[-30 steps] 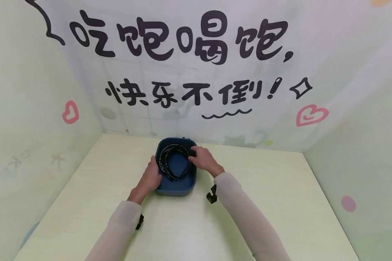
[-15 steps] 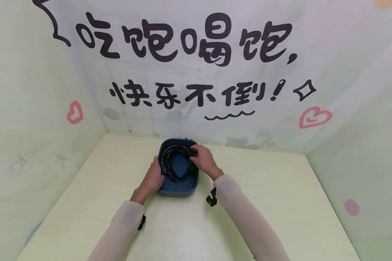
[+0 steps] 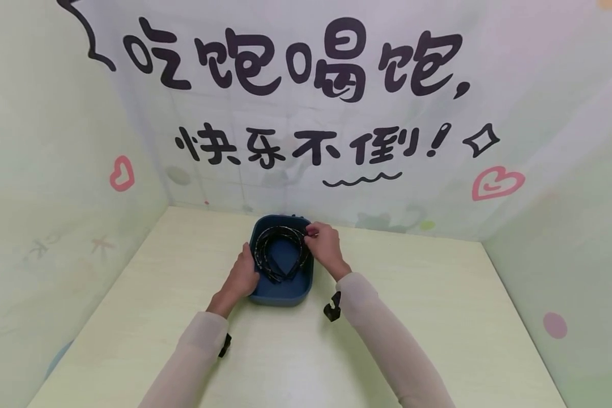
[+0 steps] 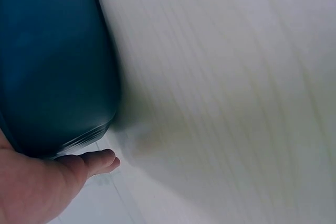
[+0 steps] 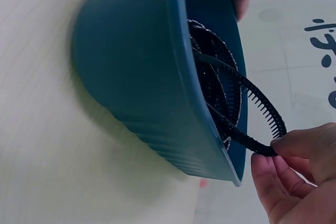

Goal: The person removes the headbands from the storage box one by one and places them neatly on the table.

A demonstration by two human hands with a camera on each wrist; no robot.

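Near the back of the table stands a blue plastic bin holding several black headbands. My left hand grips its left side, the thumb over the rim and fingers along the outer wall. At the right rim, my right hand pinches one thin black toothed headband between thumb and fingertips. That headband's curved top sticks out past the bin's rim, while its ends lie inside among the others. Silver-flecked bands show deeper in the bin, partly hidden by its wall.
The pale wood-grain table spreads out in front of the bin. Close behind it hangs a printed cloth wall with black lettering, and cloth walls close off both sides. A black clip hangs below the right wrist.
My right hand has risen slightly at the bin's right rim, with its fingers now more above the edge. My left hand keeps its grip on the bin. The whole view has shifted a little.
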